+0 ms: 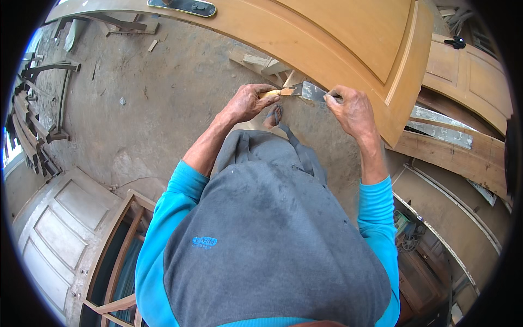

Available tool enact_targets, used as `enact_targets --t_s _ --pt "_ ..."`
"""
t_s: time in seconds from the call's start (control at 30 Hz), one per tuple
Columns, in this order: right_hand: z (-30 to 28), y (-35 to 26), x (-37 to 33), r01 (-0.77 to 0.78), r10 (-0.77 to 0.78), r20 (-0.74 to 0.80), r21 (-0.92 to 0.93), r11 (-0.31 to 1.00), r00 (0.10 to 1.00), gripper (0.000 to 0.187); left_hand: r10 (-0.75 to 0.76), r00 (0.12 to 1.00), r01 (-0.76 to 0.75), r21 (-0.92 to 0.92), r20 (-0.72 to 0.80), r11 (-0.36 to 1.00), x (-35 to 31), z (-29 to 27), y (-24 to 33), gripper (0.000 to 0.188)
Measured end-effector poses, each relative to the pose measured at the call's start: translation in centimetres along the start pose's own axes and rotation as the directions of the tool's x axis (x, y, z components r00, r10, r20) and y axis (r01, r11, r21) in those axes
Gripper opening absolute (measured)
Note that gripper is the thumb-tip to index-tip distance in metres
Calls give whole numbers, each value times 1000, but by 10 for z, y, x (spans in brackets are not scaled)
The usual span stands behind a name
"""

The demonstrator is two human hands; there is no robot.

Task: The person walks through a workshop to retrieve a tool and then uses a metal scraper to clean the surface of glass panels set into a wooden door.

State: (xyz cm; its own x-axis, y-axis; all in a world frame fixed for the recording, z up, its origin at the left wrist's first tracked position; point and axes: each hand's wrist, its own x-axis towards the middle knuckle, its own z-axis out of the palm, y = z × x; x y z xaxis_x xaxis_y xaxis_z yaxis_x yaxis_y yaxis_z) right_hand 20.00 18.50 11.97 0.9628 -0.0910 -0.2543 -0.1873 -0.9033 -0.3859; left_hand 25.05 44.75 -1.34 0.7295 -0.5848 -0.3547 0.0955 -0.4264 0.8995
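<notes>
Wood [32, 125] lies in a jumbled stack at nine o'clock, and a pale panelled door [71, 223] sits at eight o'clock with a wooden frame [126, 229] just beside it. At eleven o'clock a handle plate [182, 5] is fixed to the big brown door. The left hand [250, 102], at twelve o'clock, is closed around the yellow handle of a knife [271, 94], whose blade points toward three o'clock and carries an orange-brown patch. Below the knife shows a foot [273, 115] in a sandal, and a grey shirt [272, 234] with blue sleeves reaches down to six o'clock. At one o'clock, a wide scraper [312, 91] meets the knife's tip; whether they touch or only overlap, I cannot tell. The right hand [351, 109], at two o'clock, pinches the scraper's right end between thumb and fingers. The big brown door [348, 32] stretches from eleven to two o'clock, beyond both hands. A green machine [403, 224] stands at four o'clock, a thick plank [452, 155] lies at three, and another brown door [468, 76] rests at two.
</notes>
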Motion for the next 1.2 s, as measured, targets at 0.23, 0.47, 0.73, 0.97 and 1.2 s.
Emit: enact_targets --t_s 0.23,0.47,0.73,0.97,1.2 --pt "2 5 17 -8 -3 144 81 997 990 24 11 1000 -11 -15 20 1000 3 -3 1 46" --pt "-20 -16 17 -47 43 176 19 999 983 25 8 999 -6 -42 43 999 4 -6 -8 44" --pt "-19 -20 8 -49 51 114 -22 999 992 26 4 998 -5 14 60 1000 6 -6 -8 43" --pt "0 -18 13 16 -6 109 -94 995 994 27 -13 998 14 -8 62 1000 14 -9 -3 45" --pt "12 -25 14 -1 19 186 -97 995 982 26 -2 997 3 -14 80 1000 6 -9 1 45"
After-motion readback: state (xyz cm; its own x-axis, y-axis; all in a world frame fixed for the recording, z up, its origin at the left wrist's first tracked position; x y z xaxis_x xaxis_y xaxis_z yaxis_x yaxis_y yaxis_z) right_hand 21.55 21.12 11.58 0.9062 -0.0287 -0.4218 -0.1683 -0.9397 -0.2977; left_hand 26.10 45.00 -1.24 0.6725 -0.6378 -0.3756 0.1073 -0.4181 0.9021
